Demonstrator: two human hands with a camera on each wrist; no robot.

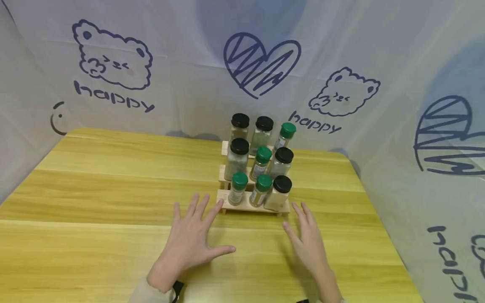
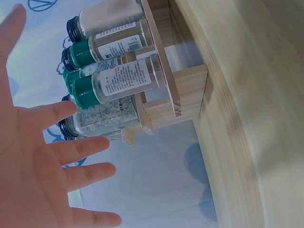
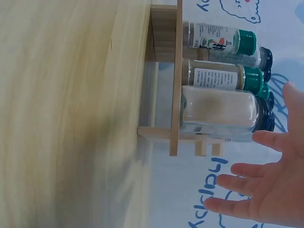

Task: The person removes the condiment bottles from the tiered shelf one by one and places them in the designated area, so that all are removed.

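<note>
A three-tier wooden rack (image 1: 246,205) stands on the table, holding several spice jars in three rows. Its front row has two green-capped jars, one at the left (image 1: 237,190) and one in the middle (image 1: 260,191), plus a black-capped jar (image 1: 278,194) of pale powder at the right. My left hand (image 1: 189,242) is spread wide in front of the rack's left end, holding nothing. Near the right front corner is my right hand (image 1: 308,242), fingers extended and nothing in it. Both wrist views show the palms bare beside the jars.
The wooden table (image 1: 113,181) extends to both sides of the rack and in front of it. Behind and to the right hangs a pale cloth (image 1: 182,63) with drawn hearts, bears and the word "happy".
</note>
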